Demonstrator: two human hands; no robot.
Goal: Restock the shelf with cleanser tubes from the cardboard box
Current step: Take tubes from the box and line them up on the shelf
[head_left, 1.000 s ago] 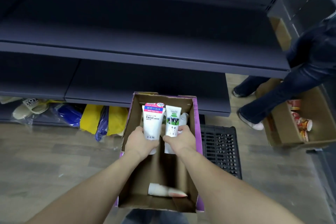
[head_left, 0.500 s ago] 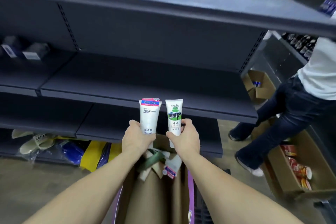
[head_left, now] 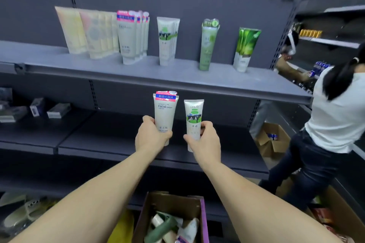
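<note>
Holding two tubes upright, caps down, labels toward me, so I can match each to its row above. Left hand (head_left: 152, 136): fingers wrapped round the lower body of the Facial cleanser tube (head_left: 165, 112), white with a red-and-blue header. Right hand (head_left: 205, 140): thumb and fingers pinching the milk cleanser tube (head_left: 194, 120), slimmer, white with a green cow panel. Both hang in front of the middle shelf, just beside each other, not touching. At 12 o'clock, the top shelf (head_left: 138, 71): matching Facial row (head_left: 132, 35) and cow-label row (head_left: 167, 39), standing cap-down. At 6 o'clock, the cardboard box (head_left: 171, 203), more tubes jumbled inside.
</note>
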